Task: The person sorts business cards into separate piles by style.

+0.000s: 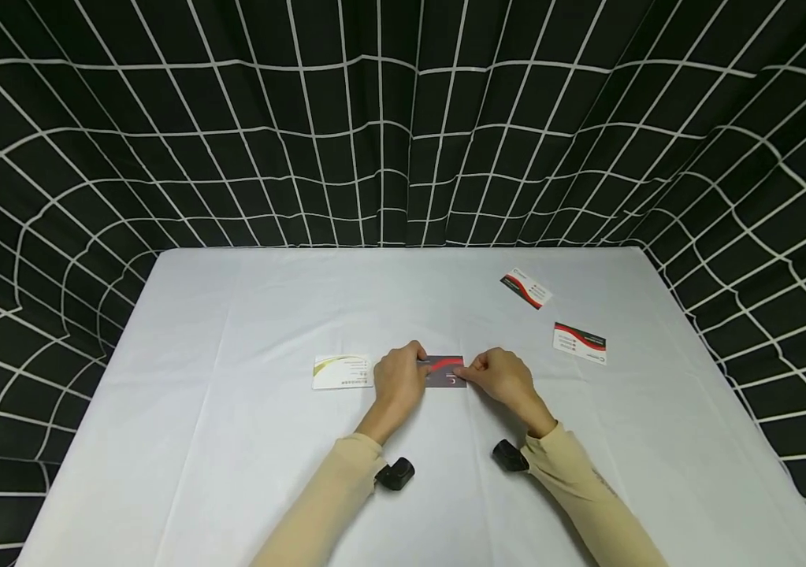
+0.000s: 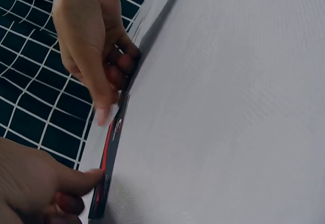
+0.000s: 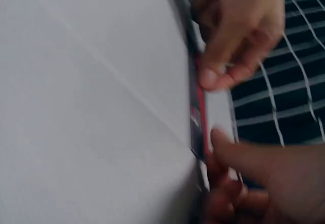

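Note:
A dark grey business card [image 1: 447,378] with a red wave stripe lies on the white tablecloth between both hands. My left hand [image 1: 400,380] holds its left end, the thumb [image 2: 95,177] on the printed face and the other fingers curled beyond the far edge. At the right end, my right hand [image 1: 503,376] pinches the corner, its thumb tip overlapping the print in the head view. The right wrist view shows the card [image 3: 195,115] at a steep slant, somewhat blurred. Just left of the left hand lies a white business card [image 1: 342,372] with a gold curve.
Two white, black and red business cards lie to the right: a tilted card [image 1: 526,288] farther back and another card [image 1: 580,343] nearer. The white table [image 1: 232,472] is bounded by a black curtain [image 1: 346,157] with a white grid. A black wrist camera [image 1: 395,474] sits by the left sleeve.

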Tool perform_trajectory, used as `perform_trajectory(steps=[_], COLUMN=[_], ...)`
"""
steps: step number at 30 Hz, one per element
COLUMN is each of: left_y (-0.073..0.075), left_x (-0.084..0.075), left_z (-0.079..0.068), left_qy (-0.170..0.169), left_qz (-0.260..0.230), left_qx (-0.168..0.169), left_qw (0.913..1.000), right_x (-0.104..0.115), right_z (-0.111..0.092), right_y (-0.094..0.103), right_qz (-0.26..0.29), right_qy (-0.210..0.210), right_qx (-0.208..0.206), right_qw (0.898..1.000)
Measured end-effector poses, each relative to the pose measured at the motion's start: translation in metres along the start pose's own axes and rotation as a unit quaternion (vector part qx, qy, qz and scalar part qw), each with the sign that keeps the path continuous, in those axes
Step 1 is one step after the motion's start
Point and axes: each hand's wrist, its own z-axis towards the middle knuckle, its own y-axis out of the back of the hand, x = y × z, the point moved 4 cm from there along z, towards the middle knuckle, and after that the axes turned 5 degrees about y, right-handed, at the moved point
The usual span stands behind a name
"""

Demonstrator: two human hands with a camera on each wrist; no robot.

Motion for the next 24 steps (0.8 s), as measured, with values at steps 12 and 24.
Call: perform_trajectory(steps=[12,24], left_y=[-0.001,-0.021], left_x=[-0.021,-0.071], left_z=[-0.002,-0.021], left_qy=[-0.01,-0.096], left_qz=[-0.118,-0.136], left_qx=[0.052,0.101], left_qw=[0.9915,0.9808], right_x=[-0.11,-0.133], right_z=[0.004,-0.005], right_y=[0.108,0.111], right_qz=[-0.055,0.009], right_qy=[0.027,0.025], right_qx=[-0.01,0.056], right_qw=[0.998,0.998])
